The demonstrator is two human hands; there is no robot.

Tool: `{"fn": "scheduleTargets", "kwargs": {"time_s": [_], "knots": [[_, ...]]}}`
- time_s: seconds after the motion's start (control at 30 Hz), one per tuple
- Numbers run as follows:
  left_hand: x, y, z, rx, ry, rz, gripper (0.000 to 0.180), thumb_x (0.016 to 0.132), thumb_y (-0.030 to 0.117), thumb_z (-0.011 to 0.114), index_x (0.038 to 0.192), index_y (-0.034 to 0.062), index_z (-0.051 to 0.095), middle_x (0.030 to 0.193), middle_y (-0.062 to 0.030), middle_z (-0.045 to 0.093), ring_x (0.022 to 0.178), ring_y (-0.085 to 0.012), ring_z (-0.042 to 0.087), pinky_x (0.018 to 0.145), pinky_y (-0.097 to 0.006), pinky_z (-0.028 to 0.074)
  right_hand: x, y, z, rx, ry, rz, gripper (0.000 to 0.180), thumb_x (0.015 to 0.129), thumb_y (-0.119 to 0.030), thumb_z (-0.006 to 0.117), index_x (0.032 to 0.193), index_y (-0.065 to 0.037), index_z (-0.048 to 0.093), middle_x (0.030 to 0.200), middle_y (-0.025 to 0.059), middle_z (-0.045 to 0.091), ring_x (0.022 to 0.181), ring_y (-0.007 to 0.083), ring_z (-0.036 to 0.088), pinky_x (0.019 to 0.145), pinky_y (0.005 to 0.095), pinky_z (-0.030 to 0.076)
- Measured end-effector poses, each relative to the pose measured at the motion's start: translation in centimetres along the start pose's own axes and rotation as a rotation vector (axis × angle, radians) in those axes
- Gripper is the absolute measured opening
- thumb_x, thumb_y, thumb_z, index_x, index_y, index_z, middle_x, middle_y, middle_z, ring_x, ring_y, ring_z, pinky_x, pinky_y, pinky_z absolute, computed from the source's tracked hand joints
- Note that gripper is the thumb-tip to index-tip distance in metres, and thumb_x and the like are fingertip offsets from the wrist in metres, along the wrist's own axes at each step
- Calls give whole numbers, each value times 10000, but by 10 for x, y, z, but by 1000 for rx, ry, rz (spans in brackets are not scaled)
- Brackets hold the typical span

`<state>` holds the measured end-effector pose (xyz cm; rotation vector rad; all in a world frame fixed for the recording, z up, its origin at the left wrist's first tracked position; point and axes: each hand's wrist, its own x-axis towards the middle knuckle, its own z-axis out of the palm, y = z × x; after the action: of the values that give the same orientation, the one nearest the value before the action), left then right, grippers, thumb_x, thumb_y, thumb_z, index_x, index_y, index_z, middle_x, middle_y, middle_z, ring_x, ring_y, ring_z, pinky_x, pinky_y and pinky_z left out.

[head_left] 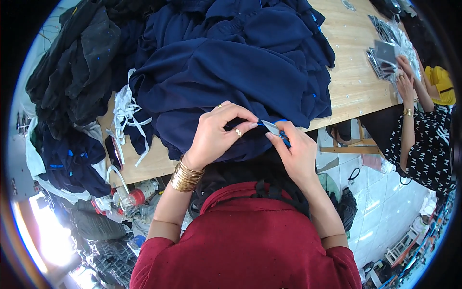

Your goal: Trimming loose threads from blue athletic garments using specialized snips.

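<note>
Pinching a small cutting tool with bright-blue handle and pointed silver metal blade (270, 126) in my right hand (299, 150), thumb and index closed on it. Most of the handle is behind my fingers, so can't say if it's snips or a single blade. Tool is just above the near edge of the navy-blue soft cloth garments (231, 72), blade pointing left.

Left hand (215, 134): thumb and index tips brought close together, right at the blade tip. A sliver of bright blue shows there; can't tell whether it's tag, thread or tool, or whether those fingertips actually grip it. Remaining left fingers mostly hidden behind the index.

Navy pile covers much of the pale wooden table (347, 91); its top is cut off by the frame, individual garments hard to separate. Left of it, tangled white cloth ties (126, 110) partly cover a thin dark slab (114, 153), type unclear. Crumpled black cloth (79, 77) sits farther left, also cropped at the top.

At right, a co-worker's hands (407, 79) are on a flat grey packet (385, 51); head out of frame. Red-and-white object (139, 195) below the table edge: too cluttered to identify.
</note>
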<state>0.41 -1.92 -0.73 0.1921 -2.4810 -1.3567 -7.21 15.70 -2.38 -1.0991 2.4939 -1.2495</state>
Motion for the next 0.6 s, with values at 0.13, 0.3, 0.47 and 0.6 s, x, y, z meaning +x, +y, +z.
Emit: {"fn": "scheduleTargets", "kwargs": {"time_s": [0.13, 0.3, 0.47, 0.6], "knots": [[0, -1, -5, -73, -46, -224, 80, 774, 75, 661, 835, 26, 648, 763, -58, 645, 685, -156, 594, 647, -240, 458, 4, -1, -7, -20, -23, 9, 190, 809, -223, 640, 870, -52, 584, 674, 64, 591, 581, 203, 586, 526, 287, 434], [3, -1, -11, -216, -118, -308, 101, 831, 86, 620, 874, -6, 629, 787, -41, 647, 752, -81, 599, 705, -212, 470, 6, 1, -8, -43, -60, -41, 207, 803, -245, 642, 880, -61, 585, 676, 69, 591, 587, 212, 590, 536, 291, 440], [6, 2, -11, -155, -133, -278, 111, 833, 97, 621, 873, -7, 625, 768, -38, 642, 741, -78, 594, 694, -210, 467, 10, -5, -13, -66, -148, -36, 215, 805, -251, 633, 892, -62, 579, 673, 74, 596, 605, 228, 604, 548, 306, 449], [6, 4, -12, -105, -144, -272, 114, 828, 107, 628, 868, 0, 623, 752, -31, 636, 711, -70, 580, 664, -208, 453, 12, -7, -14, -59, -179, -25, 216, 812, -254, 623, 893, -59, 579, 671, 77, 600, 603, 234, 605, 545, 310, 449]]}}
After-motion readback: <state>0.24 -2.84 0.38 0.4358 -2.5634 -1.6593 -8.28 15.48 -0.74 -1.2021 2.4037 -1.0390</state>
